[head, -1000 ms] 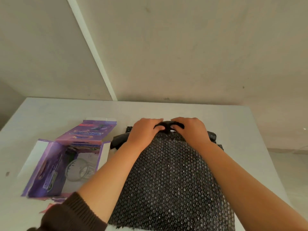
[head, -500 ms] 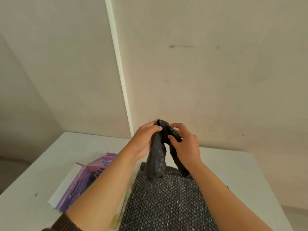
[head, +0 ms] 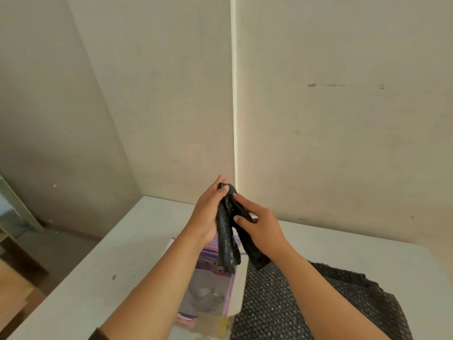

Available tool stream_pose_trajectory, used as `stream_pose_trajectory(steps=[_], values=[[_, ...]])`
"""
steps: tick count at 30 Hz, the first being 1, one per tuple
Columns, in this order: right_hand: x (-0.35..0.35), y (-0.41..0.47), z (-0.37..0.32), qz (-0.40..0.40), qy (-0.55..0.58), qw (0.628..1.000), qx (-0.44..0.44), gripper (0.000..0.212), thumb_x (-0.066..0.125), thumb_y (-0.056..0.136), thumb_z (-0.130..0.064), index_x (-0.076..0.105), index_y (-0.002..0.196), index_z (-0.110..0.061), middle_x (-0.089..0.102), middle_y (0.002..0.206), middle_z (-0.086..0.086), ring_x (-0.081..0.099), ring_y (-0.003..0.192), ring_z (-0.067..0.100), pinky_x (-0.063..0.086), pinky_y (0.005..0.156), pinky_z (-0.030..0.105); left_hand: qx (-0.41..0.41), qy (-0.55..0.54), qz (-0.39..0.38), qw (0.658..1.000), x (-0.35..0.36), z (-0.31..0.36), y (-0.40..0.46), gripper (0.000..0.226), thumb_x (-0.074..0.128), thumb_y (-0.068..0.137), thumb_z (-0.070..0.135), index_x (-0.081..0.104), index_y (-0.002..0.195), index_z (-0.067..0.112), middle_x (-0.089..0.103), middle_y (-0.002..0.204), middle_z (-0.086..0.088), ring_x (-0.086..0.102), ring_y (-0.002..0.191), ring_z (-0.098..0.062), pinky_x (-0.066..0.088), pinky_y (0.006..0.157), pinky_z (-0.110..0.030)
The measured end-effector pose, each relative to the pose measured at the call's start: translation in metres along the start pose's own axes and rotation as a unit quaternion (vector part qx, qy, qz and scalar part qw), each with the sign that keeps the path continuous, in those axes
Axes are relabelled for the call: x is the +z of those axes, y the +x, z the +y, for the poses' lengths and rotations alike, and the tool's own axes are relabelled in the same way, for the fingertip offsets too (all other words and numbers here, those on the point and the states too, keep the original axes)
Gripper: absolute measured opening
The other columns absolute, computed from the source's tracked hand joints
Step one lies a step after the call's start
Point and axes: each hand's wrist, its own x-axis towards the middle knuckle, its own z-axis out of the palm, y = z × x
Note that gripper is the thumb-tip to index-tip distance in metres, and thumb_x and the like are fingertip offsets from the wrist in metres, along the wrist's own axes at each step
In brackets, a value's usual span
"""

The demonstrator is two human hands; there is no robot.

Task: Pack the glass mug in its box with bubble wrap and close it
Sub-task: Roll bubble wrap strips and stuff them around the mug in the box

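Both hands hold a folded strip of black bubble wrap [head: 226, 231] up above the table. My left hand [head: 208, 212] grips its top between thumb and fingers. My right hand [head: 257, 224] pinches the strip's right fold lower down. A large black bubble wrap sheet [head: 282, 303] lies flat on the table under my right forearm. The purple mug box [head: 210, 290] lies open on its side beneath my left forearm, with the glass mug [head: 203, 293] visible through its clear window.
The white table [head: 122, 253] meets beige walls in a corner behind my hands. Its left edge drops to a brown floor [head: 22, 278], where a pale shelf frame [head: 14, 209] stands at far left.
My hands lifted the strip of bubble wrap off the table's far side and raised it. The head has tilted up and turned, so more wall shows.
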Motion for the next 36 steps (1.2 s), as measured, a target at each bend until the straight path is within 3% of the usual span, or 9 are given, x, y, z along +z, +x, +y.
stream_pose_trajectory(steps=[5,11,14,17,21,24,27,32,36], values=[[0.056,0.009,-0.01,-0.014,0.084,0.996,0.036,0.045,0.043,0.095,-0.008,0.05,0.13,-0.035,0.055,0.131,-0.015,0.051,0.119,0.001,0.04,0.105,0.027,0.079,0.058,0.095,0.991,-0.046,0.004,0.01,0.03,0.056,0.094,0.018,0.058,0.12,0.032,0.058,0.127,0.011,0.054,0.119,-0.011,0.043,0.1,-0.029],[0.123,0.008,-0.001,0.066,0.053,0.996,0.028,0.042,0.049,0.095,-0.006,0.05,0.124,-0.036,0.059,0.12,-0.019,0.053,0.11,-0.009,0.043,0.098,0.017,0.144,0.132,0.188,0.962,-0.09,0.008,0.023,0.029,0.043,0.098,0.035,0.049,0.126,0.044,0.045,0.135,0.01,0.045,0.123,-0.007,0.038,0.105,-0.031],[0.147,0.01,0.002,0.04,0.072,0.996,0.04,0.039,0.049,0.096,-0.029,0.043,0.135,-0.034,0.05,0.134,-0.018,0.043,0.122,-0.01,0.035,0.104,0.014,0.117,0.084,0.219,0.965,-0.102,0.012,0.028,0.029,0.035,0.1,0.035,0.051,0.122,0.047,0.04,0.131,-0.001,0.048,0.117,-0.014,0.041,0.101,-0.035],[0.159,0.01,0.011,0.011,0.031,0.998,0.045,0.057,0.055,0.086,-0.053,0.033,0.137,-0.042,0.044,0.137,-0.023,0.043,0.12,-0.013,0.039,0.102,0.019,0.071,0.013,0.211,0.975,-0.119,0.013,0.037,0.027,0.039,0.097,0.036,0.06,0.109,0.049,0.044,0.129,-0.008,0.052,0.115,-0.021,0.044,0.1,-0.04],[0.16,0.011,0.016,0.031,-0.027,0.997,0.061,0.056,0.06,0.09,-0.015,0.038,0.125,-0.054,0.057,0.114,-0.03,0.053,0.106,-0.014,0.046,0.091,0.014,-0.033,-0.138,0.095,0.985,-0.142,0.01,0.041,0.025,0.05,0.093,0.038,0.06,0.108,0.02,0.057,0.104,-0.006,0.055,0.097,-0.02,0.047,0.085,-0.033],[0.145,0.01,0.019,0.03,-0.006,0.996,0.088,0.05,0.055,0.091,-0.006,0.05,0.127,-0.041,0.064,0.114,-0.014,0.058,0.104,-0.006,0.05,0.089,0.019,0.014,0.058,-0.063,0.996,-0.173,0.014,0.041,0.045,0.066,0.084,0.037,0.048,0.124,0.022,0.054,0.118,0.006,0.052,0.11,-0.005,0.043,0.089,-0.018],[0.117,0.011,0.021,0.0,-0.009,0.994,0.108,0.043,0.055,0.089,-0.004,0.061,0.114,-0.038,0.065,0.112,-0.008,0.061,0.102,0.003,0.052,0.086,0.022,0.015,0.315,-0.233,0.92,-0.199,0.024,0.042,0.071,0.081,0.072,0.021,0.045,0.131,0.035,0.056,0.118,0.011,0.055,0.111,-0.003,0.043,0.095,-0.015],[0.097,0.012,0.025,-0.024,-0.166,0.981,0.096,0.038,0.064,0.087,-0.026,0.057,0.122,-0.037,0.061,0.113,-0.014,0.056,0.104,0.002,0.046,0.087,0.016,0.097,0.474,-0.158,0.861,-0.194,-0.001,0.035,0.029,0.081,0.07,0.022,0.065,0.094,0.028,0.06,0.095,0.012,0.057,0.09,-0.003,0.044,0.08,-0.018],[0.108,0.002,0.044,0.012,-0.387,0.922,0.026,0.04,0.066,0.085,-0.031,0.056,0.124,-0.031,0.063,0.107,-0.008,0.06,0.092,0.013,0.046,0.074,0.024,0.158,0.504,-0.117,0.841,-0.187,-0.045,0.021,0.03,0.076,0.076,0.025,0.066,0.104,0.021,0.053,0.094,0.011,0.055,0.089,-0.005,0.045,0.08,-0.019]])
